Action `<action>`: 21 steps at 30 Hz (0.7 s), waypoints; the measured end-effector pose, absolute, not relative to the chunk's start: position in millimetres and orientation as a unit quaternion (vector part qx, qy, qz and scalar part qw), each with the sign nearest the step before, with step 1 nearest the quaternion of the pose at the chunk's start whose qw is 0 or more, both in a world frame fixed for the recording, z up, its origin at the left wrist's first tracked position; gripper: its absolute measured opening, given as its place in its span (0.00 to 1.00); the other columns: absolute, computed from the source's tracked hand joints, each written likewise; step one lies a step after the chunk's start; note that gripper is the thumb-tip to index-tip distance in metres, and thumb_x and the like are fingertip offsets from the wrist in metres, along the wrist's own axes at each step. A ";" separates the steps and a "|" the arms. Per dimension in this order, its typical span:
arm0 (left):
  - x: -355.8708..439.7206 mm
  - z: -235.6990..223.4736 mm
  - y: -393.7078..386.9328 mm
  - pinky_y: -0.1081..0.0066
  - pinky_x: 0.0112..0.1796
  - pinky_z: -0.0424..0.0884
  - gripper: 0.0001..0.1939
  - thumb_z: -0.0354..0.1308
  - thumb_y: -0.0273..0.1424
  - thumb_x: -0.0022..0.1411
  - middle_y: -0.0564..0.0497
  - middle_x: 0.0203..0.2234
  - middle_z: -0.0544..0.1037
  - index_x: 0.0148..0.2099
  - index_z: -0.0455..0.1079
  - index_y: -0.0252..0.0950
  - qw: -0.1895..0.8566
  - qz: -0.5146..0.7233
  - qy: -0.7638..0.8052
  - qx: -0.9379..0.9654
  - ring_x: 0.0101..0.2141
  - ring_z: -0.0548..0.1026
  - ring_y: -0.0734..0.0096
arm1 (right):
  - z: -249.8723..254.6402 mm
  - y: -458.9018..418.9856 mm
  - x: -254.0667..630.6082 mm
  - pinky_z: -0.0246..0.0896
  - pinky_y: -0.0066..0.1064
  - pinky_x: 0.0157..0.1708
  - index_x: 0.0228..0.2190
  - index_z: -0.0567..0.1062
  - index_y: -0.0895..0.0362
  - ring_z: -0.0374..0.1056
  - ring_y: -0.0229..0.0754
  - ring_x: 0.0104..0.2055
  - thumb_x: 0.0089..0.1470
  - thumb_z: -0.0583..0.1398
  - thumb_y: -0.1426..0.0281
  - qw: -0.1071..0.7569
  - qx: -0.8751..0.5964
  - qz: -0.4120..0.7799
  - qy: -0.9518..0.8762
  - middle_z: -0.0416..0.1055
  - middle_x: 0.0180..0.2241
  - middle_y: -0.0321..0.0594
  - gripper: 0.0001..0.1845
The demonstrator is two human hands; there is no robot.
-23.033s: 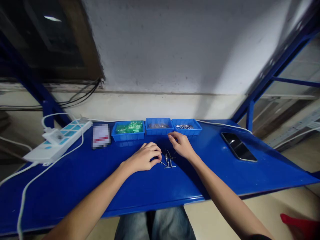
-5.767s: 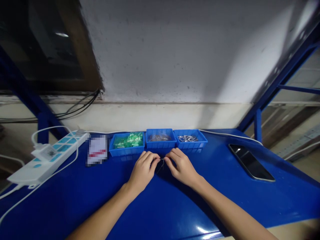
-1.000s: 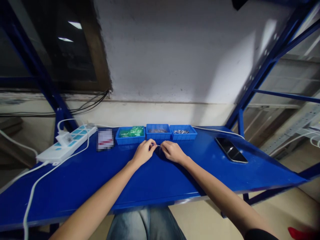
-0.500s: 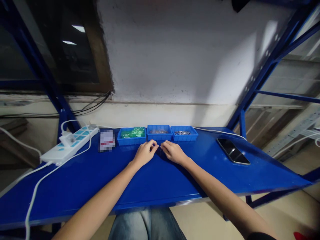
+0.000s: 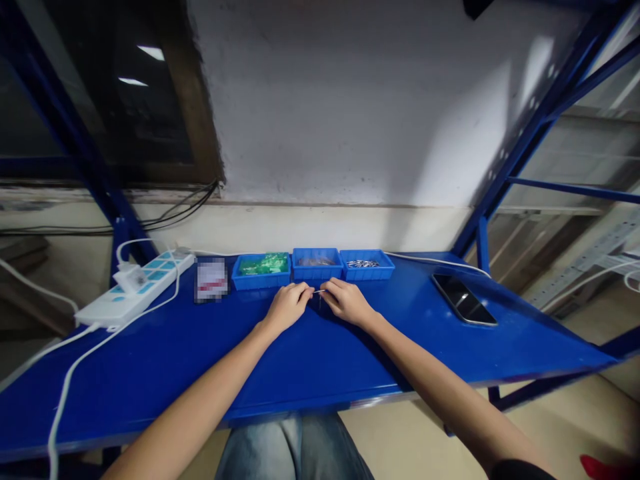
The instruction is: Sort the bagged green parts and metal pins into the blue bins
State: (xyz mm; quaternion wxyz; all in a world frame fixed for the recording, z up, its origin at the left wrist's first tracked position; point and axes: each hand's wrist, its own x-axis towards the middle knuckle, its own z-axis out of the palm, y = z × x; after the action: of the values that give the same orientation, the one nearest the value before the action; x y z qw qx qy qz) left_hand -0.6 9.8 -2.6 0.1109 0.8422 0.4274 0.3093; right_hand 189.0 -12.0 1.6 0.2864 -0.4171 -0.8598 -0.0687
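Observation:
My left hand [image 5: 289, 305] and my right hand [image 5: 347, 301] face each other over the middle of the blue table, just in front of the bins. A thin, light-coloured rod-like piece [image 5: 319, 291] spans the small gap between my fingertips. Both hands are closed in a pinch at its ends; its exact kind is too small to make out. Behind them stand a blue bin with green packets [image 5: 263, 265], a blue bin with small brownish pieces [image 5: 317, 263] and a blue bin with shiny metal pieces [image 5: 366, 265].
A white power strip [image 5: 133, 290] with a plugged-in charger and cables lies at the left. Beside it is a blurred-out card or box [image 5: 211, 280]. A dark phone [image 5: 464, 299] rests at the right. Blue frame posts [image 5: 483, 243] rise at both sides, with a wall behind.
The gap between my fingertips looks slightly wider, and more of the thin piece shows across it. The view has shifted a little; the bins and phone stay in place.

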 end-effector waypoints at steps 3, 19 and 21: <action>2.4 -1.0 6.5 0.71 0.33 0.62 0.16 0.43 0.39 0.65 0.52 0.28 0.76 0.34 0.68 0.39 0.124 0.294 0.446 0.836 0.31 0.73 0.68 | 8.2 -7.3 200.5 0.54 0.27 0.33 0.32 0.70 0.56 0.64 0.38 0.31 0.62 0.47 0.65 0.341 -0.451 -0.097 -0.819 0.68 0.29 0.41 0.15; 19.3 -6.0 -9.7 0.59 0.45 0.53 0.07 0.51 0.32 0.63 0.50 0.34 0.75 0.35 0.69 0.39 0.020 0.225 0.464 0.857 0.41 0.67 0.62 | 0.2 -2.2 204.1 0.52 0.25 0.27 0.36 0.70 0.55 0.63 0.36 0.27 0.56 0.55 0.66 0.279 -0.482 0.007 -0.831 0.68 0.27 0.35 0.07; 16.0 -5.6 -6.8 0.60 0.44 0.54 0.09 0.49 0.33 0.64 0.50 0.34 0.76 0.35 0.69 0.39 0.026 0.235 0.477 0.847 0.40 0.68 0.62 | -2.0 -6.6 195.3 0.52 0.25 0.29 0.36 0.70 0.55 0.63 0.36 0.29 0.55 0.56 0.69 0.263 -0.443 -0.001 -0.857 0.68 0.29 0.36 0.06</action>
State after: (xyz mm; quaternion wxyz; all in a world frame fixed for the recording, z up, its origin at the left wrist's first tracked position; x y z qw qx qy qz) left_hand 16.0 -6.8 -5.6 0.0263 0.8465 0.4768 0.2353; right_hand 195.3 -6.6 -2.0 0.2630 -0.4433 -0.8569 -0.0009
